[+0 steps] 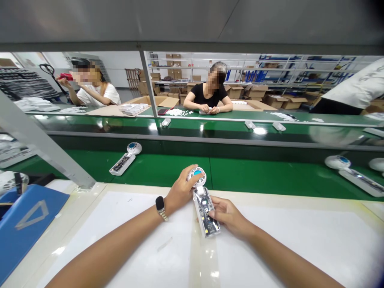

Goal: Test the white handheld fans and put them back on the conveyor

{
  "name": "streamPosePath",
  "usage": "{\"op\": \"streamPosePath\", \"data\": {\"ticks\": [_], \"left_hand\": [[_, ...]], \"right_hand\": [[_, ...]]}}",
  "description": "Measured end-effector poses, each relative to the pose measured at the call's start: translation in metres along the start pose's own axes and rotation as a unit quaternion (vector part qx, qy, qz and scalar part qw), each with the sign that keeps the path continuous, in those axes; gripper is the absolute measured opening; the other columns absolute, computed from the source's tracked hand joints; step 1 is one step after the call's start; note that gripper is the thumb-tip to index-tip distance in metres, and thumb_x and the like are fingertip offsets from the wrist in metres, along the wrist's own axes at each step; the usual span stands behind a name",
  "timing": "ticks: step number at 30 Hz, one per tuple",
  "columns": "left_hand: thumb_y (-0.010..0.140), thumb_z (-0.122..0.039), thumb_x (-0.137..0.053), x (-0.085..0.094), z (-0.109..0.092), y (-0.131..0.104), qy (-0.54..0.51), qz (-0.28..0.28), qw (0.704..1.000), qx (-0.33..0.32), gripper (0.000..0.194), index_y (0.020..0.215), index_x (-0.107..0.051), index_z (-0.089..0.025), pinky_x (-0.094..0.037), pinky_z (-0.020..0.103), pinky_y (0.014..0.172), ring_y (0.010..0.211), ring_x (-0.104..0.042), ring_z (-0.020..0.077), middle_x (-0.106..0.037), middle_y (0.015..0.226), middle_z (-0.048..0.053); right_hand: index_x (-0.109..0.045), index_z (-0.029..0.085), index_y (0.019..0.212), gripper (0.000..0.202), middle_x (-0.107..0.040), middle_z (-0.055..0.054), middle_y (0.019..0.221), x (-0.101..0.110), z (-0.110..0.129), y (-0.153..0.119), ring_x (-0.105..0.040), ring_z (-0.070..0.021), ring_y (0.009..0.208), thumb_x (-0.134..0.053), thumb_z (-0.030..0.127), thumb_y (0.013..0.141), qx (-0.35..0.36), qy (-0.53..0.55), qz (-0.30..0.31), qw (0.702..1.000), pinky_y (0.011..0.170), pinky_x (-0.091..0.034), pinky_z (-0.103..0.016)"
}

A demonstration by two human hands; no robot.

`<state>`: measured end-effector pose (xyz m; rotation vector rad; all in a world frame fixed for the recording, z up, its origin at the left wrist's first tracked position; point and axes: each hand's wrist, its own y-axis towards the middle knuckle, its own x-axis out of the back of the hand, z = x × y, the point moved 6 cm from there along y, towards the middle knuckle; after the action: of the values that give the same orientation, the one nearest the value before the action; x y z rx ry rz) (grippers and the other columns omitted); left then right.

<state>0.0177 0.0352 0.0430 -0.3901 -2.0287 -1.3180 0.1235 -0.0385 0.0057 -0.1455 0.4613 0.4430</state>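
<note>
Between my hands is a small handheld fan (206,214), its clear casing showing a dark circuit board and its round white head with a blue centre pointing away from me. My left hand (183,186), with a watch (160,206) on the wrist, is wrapped round the fan head. Gripping the body from the right, my right hand (229,216) has its thumb on the board side. The fan is over the near edge of the white worktable (135,236); the fingers beneath it are hidden.
A green conveyor belt (168,166) runs across ahead, carrying another fan (123,163) at left and one more (357,176) at right. A slanted metal post (51,144) and a blue bin (33,216) stand at left. Two people sit beyond the belt; another person's sleeve (357,86) shows at right.
</note>
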Motion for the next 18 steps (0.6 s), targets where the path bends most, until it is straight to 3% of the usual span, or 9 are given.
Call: {"op": "streamPosePath", "data": {"ticks": [14, 18], "left_hand": [[0.081, -0.005, -0.047, -0.001, 0.002, -0.001, -0.011, 0.016, 1.000, 0.015, 0.046, 0.123, -0.043, -0.024, -0.044, 0.042, 0.093, 0.123, -0.037, 0.0269, -0.032, 0.135, 0.012], [0.083, -0.008, -0.044, -0.006, 0.005, 0.000, -0.013, 0.047, 0.998, 0.043, 0.058, 0.136, -0.024, -0.020, -0.042, 0.043, 0.096, 0.129, -0.028, 0.0284, -0.017, 0.144, 0.017]], "right_hand": [[-0.055, 0.017, 0.113, 0.048, -0.066, -0.008, 0.094, -0.001, -0.002, 0.001, -0.065, -0.0211, 0.078, -0.070, 0.030, 0.070, 0.004, 0.004, -0.006, 1.000, 0.073, -0.049, -0.035], [-0.059, 0.016, 0.106, 0.038, -0.069, -0.006, 0.086, 0.010, -0.004, 0.005, -0.067, -0.0208, 0.073, -0.067, 0.024, 0.070, -0.005, 0.038, -0.064, 0.997, 0.065, -0.050, -0.030]]}}
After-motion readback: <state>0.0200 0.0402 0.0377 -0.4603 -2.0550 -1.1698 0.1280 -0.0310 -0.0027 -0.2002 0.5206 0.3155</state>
